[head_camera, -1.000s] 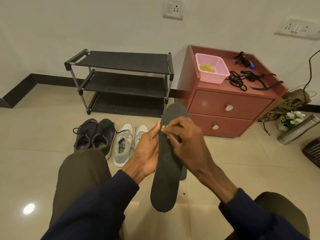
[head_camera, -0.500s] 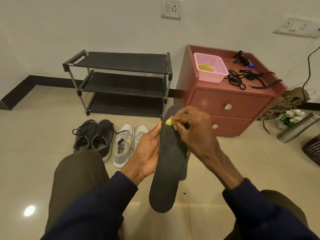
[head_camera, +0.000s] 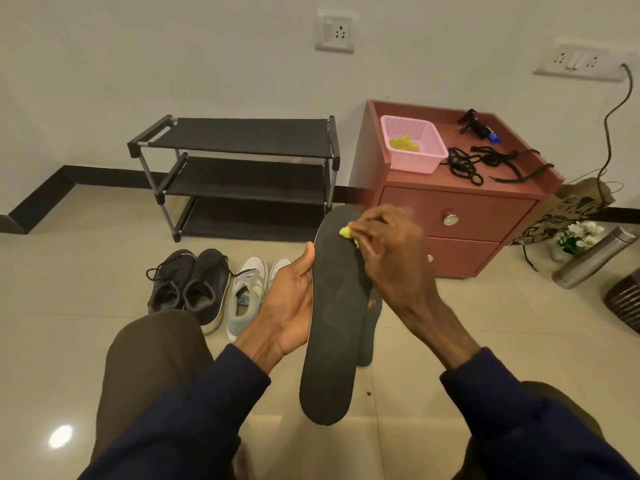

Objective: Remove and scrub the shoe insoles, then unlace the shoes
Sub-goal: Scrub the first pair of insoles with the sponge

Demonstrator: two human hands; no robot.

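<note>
Head view. Shifted slightly toward the toe end since the earlier frame: right hand (head_camera: 391, 261), fingers pinching a small yellow scrubber (head_camera: 346, 233) against the black insole (head_camera: 336, 323). Held in the air between the knees, long axis running away from the wearer, toe toward the red cabinet (head_camera: 460, 216), heel nearest. Gripped along its left edge by left hand (head_camera: 291, 299), thumb on top. Flat, matte, rounded at both ends. Second insole (head_camera: 373, 327) just behind.
</note>
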